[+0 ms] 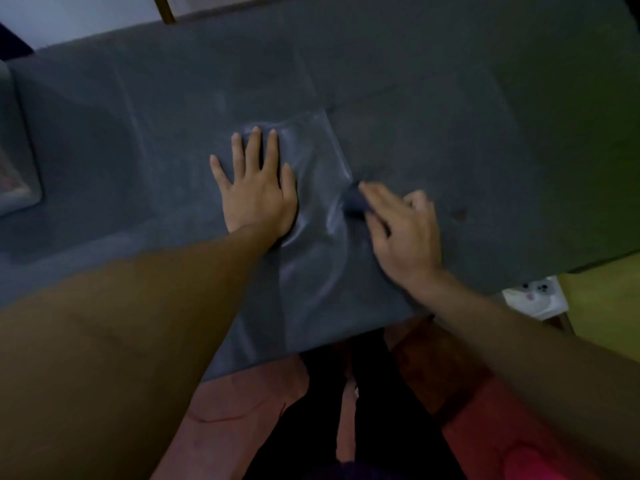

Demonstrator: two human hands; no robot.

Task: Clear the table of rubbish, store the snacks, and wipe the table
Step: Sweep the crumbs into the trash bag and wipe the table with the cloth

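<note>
A dark grey cloth [138, 133] covers the whole table and is wrinkled near the middle. My left hand [258, 188] lies flat on it, fingers straight and spread, pressing the cloth down. Just to its right, my right hand [403, 230] pinches a raised fold of the cloth [355, 202] between thumb and fingers. Creases [322, 244] run from that fold toward the near table edge. The picture is dim and blurred.
A grey tray-like object [17, 168] sits at the table's left edge. A white box with dark marks [535, 296] stands by the right near corner, beside a yellow-green surface [602, 306]. Below the table edge are my dark trousers [374, 410] and a reddish floor.
</note>
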